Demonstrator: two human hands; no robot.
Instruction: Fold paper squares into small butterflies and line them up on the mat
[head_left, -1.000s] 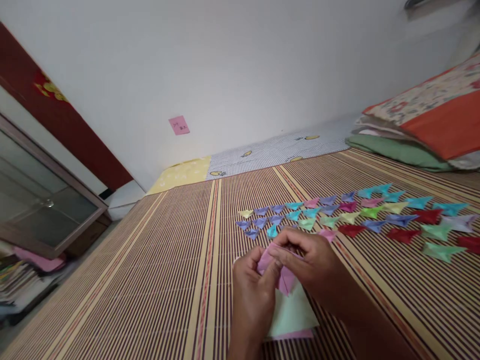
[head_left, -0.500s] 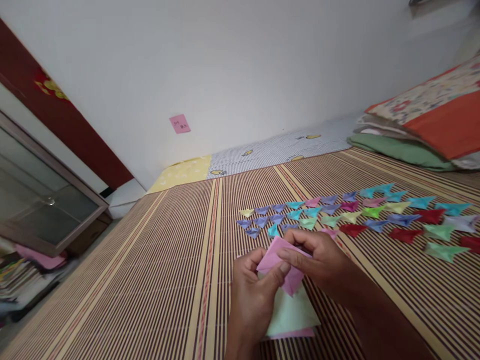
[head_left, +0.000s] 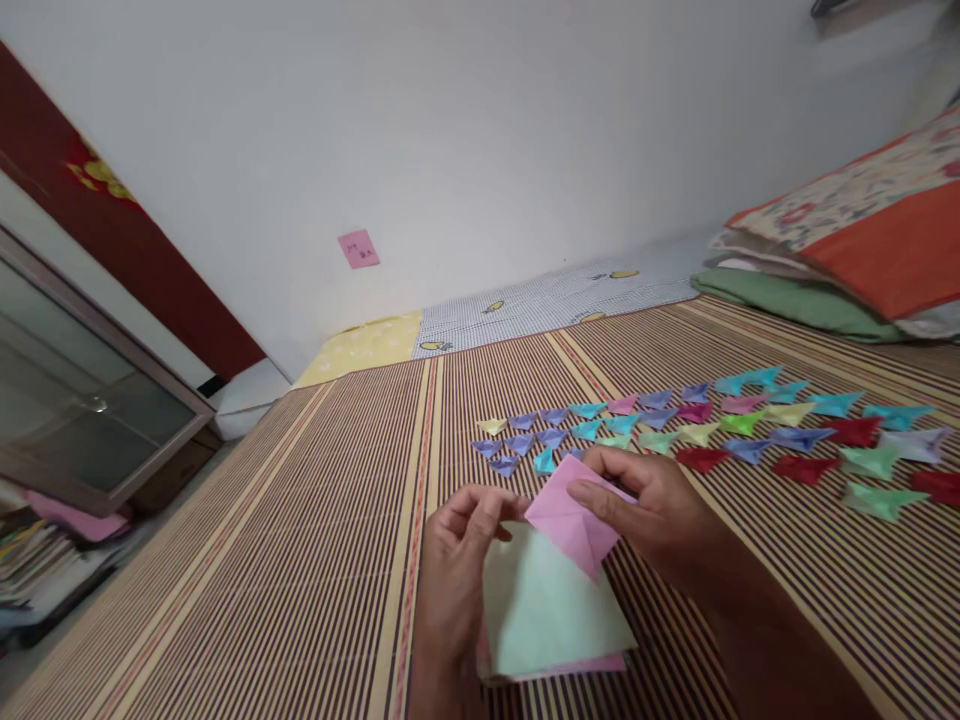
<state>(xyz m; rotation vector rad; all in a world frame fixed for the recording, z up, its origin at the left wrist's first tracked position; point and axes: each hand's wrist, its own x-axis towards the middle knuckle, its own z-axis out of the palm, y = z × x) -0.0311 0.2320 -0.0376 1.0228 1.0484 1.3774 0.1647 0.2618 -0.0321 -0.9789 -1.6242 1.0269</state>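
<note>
A folded pink paper is pinched in my right hand, thumb on top and fingers behind it. Creases show on its lower part. My left hand is beside the paper's left corner, its fingers curled and the thumb near the forefinger; whether its fingertips touch anything is hard to make out. Under the pink paper lies a stack of square sheets, pale green on top with pink edges showing below. Beyond my hands, several small folded paper shapes in many colours, such as a dark red one, stand in rows.
All the papers rest on a striped mat. Folded bedding is piled at the right back. A pink note is stuck on the wall. At the left stands a glass-fronted cabinet.
My left hand has moved left, away from the pink paper, uncovering more of the green sheet. My right hand has shifted slightly right and up with the pink paper.
</note>
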